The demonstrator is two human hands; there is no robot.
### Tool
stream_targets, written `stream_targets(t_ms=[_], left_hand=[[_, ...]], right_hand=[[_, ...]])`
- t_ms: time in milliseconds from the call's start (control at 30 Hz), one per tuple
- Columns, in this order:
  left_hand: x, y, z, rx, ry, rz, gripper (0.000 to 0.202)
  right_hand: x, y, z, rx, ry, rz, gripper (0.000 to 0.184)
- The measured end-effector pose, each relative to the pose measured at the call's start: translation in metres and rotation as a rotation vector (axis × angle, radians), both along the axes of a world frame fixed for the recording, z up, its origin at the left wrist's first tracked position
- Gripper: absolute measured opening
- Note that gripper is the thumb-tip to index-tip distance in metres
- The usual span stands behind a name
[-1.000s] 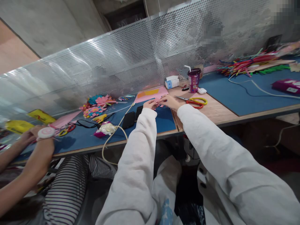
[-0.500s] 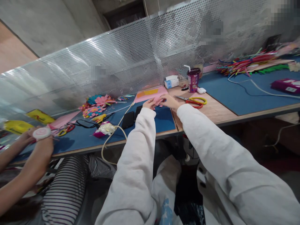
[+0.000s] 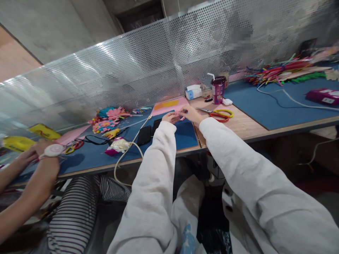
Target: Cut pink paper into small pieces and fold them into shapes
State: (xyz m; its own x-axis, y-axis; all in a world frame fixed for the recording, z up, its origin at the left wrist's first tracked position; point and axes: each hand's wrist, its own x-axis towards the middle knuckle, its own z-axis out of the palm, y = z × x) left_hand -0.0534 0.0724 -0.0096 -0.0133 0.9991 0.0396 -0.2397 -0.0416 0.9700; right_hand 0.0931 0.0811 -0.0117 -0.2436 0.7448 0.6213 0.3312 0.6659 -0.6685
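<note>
Above the blue mat [image 3: 186, 135], my left hand [image 3: 171, 117] and my right hand [image 3: 192, 114] meet with fingers closed on a small pink paper piece [image 3: 182, 118]. Its shape is mostly hidden by the fingers. Just behind them lies a pink sheet [image 3: 159, 111] with an orange-yellow strip [image 3: 170, 103] on it. Scissors with red and yellow handles [image 3: 222, 113] lie to the right of my right hand. Left of my left hand, two dark phones rest on the mat, the nearer phone [image 3: 144, 135] in front of the other.
A purple cup with a straw [image 3: 218, 91] and a tissue pack [image 3: 193, 92] stand at the back. Paper flowers [image 3: 111, 118], a pale cable [image 3: 135, 137] and a crumpled packet [image 3: 119, 145] lie leftward. A co-worker's hands [image 3: 37, 151] are at far left. A perforated metal screen [image 3: 148, 63] bounds the table.
My fingers have shifted slightly around the pink piece, and my hands stay in the same place. At far left the co-worker's wrist has turned and moved a little right.
</note>
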Motion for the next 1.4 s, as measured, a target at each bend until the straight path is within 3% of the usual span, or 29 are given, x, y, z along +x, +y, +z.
stream_targets(t_ms=[267, 433, 667, 933, 1167, 1400], left_hand=[[0.005, -0.005, 0.002, 0.015, -0.026, -0.131, 0.004], [0.004, -0.011, 0.000, 0.140, -0.001, -0.220, 0.015], [0.001, -0.005, -0.004, 0.175, 0.022, -0.208, 0.023], [0.001, -0.004, -0.006, 0.168, 0.059, -0.176, 0.025], [0.002, -0.005, -0.005, 0.170, 0.070, -0.142, 0.026], [0.003, -0.002, -0.003, 0.144, 0.063, -0.080, 0.013]], right_hand=[[0.001, 0.003, -0.004, -0.044, 0.151, 0.008, 0.027], [0.002, 0.001, -0.003, -0.057, 0.185, 0.013, 0.022], [0.000, 0.002, -0.007, -0.132, 0.247, 0.034, 0.024], [0.000, 0.003, -0.005, -0.059, 0.175, -0.048, 0.027], [0.000, -0.001, -0.003, -0.078, 0.178, -0.040, 0.026], [0.000, 0.000, -0.001, -0.047, 0.184, -0.019, 0.017]])
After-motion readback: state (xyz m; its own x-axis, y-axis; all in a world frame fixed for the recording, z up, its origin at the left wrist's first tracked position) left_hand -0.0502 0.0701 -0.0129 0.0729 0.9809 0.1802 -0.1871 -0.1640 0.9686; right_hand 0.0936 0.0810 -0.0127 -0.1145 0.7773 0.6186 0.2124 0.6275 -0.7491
